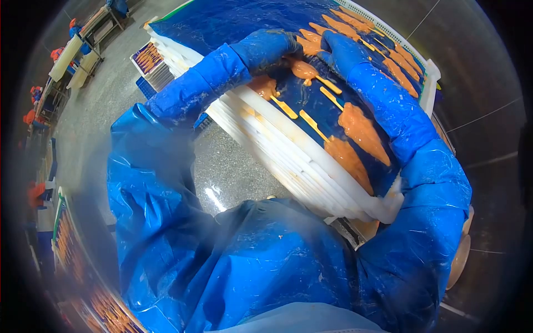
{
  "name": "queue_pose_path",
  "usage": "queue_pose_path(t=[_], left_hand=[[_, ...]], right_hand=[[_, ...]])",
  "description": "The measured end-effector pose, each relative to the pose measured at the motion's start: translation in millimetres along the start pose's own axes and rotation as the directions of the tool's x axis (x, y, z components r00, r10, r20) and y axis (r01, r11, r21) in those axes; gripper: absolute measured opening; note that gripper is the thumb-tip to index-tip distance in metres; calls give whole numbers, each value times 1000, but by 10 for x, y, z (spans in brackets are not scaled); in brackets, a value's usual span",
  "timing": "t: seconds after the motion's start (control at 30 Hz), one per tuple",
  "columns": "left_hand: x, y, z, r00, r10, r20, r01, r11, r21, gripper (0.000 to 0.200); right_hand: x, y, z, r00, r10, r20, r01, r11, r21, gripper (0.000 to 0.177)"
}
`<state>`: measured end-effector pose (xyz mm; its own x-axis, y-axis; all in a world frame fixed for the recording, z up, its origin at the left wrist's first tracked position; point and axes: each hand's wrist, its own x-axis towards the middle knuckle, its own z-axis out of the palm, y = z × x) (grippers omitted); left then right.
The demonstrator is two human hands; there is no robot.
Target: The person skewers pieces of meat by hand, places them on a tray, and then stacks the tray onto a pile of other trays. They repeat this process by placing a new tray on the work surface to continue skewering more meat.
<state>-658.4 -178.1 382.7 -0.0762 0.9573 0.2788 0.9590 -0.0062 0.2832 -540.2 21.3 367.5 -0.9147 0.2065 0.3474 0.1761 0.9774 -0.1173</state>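
Note:
My left hand (272, 45), in a dark blue glove, reaches over the blue-lined tray (222, 25), its fingers curled at an orange piece of skewered meat (308, 45). Opposite it, my gloved right hand (337, 51) closes at the other side of that piece, fingertips partly hidden. Just below the hands lies another skewered piece (303, 69) with its flat yellow stick (331, 85) pointing toward me. Nearer my body are larger skewered fillets (363, 130), laid flat with their sticks pointing away from me.
A stack of white trays (288, 144) forms the near edge, close to my apron. Rows of skewered pieces (397, 66) line the tray's far right. More trays with orange pieces (149, 58) stand at the left. People in blue with orange headwear (72, 23) work at distant tables.

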Motion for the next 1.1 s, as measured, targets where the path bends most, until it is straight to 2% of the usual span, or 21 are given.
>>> queue_pose_path(t=[0.13, 0.2, 0.23, 0.27, 0.3, 0.33, 0.37, 0.4, 0.47, 0.5, 0.53, 0.6, 0.63, 0.7, 0.73, 0.8, 0.83, 0.87, 0.9, 1.03, 1.1], left_hand=[[-17, -23, -12, 1000, -23, 4, 24, 999, -33, 35], [-20, -127, -15, 994, 97, 42, -98, 995, 31, 37], [-36, -150, 3, 994, 100, 42, -101, 994, 33, 37], [-39, -172, 64, 996, 81, 37, -79, 996, -46, 38], [-56, -149, 51, 998, 63, 31, -58, 990, -126, 39], [-67, -131, 29, 997, 68, 29, -64, 990, -125, 39], [-75, -115, 2, 994, 94, 47, -88, 990, -112, 37], [-62, -99, -30, 991, 119, 66, -112, 989, -98, 36], [-10, -130, -78, 985, 162, 60, -153, 978, -141, 32], [27, -125, -85, 978, 199, 59, -185, 965, -185, 29], [58, -119, -103, 978, 201, 60, -187, 965, -184, 29], [114, -106, -145, 997, 71, 35, -55, 941, -335, 26], [140, -110, -146, 997, 71, 33, -56, 941, -334, 26], [181, -133, -149, 997, -31, 66, 57, 896, -440, 25], [219, -178, -145, 997, -32, 64, 57, 896, -440, 25], [314, -220, -160, 983, -78, 165, 156, 826, -542, 30], [338, -204, -159, 984, -76, 163, 154, 827, -541, 30], [368, -177, -152, 982, -65, 175, 139, 878, -457, 31], [402, -135, -154, 981, -56, 188, 123, 921, -370, 31], [536, -206, -16, 988, -35, 152, 79, 952, -296, 31], [561, -265, -1, 988, 50, 145, -20, 980, -200, 31]], right_hand=[[-1, 40, -150, 999, 18, 34, -19, 999, 32, 25], [40, 186, -320, 997, 69, -23, -63, 976, 209, 24], [49, 258, -426, 993, 54, -106, -31, 977, 209, 23], [66, 401, -416, 992, 58, -108, -34, 977, 210, 23], [105, 473, -458, 996, 78, -36, -67, 968, 243, 23], [125, 529, -472, 995, 95, 37, -102, 957, 272, 22], [116, 555, -425, 980, 141, 137, -184, 902, 390, 24], [104, 537, -363, 981, 144, 132, -184, 904, 386, 24], [92, 460, -225, 998, -1, 59, -18, 948, 319, 28], [64, 360, -207, 999, -16, 46, 5, 972, 234, 31], [89, 323, -173, 999, -14, 44, 3, 972, 233, 31], [132, 302, -88, 995, 28, 93, -35, 996, 81, 30], [178, 339, -74, 990, 46, 134, -66, 986, 152, 28], [271, 441, -103, 991, 64, 120, -84, 981, 172, 26], [308, 500, -117, 991, 86, 108, -105, 975, 193, 25], [319, 563, -110, 989, 90, 120, -115, 968, 222, 20], [311, 575, -101, 990, 31, 139, -56, 982, 179, 19], [311, 587, -103, 986, -28, 162, 6, 990, 137, 19], [335, 544, -108, 978, 59, 200, -84, 989, 121, 19], [427, 651, -18, 984, 81, 161, -97, 991, 91, 18], [427, 641, -53, 986, 78, 149, -107, 975, 196, 19]])
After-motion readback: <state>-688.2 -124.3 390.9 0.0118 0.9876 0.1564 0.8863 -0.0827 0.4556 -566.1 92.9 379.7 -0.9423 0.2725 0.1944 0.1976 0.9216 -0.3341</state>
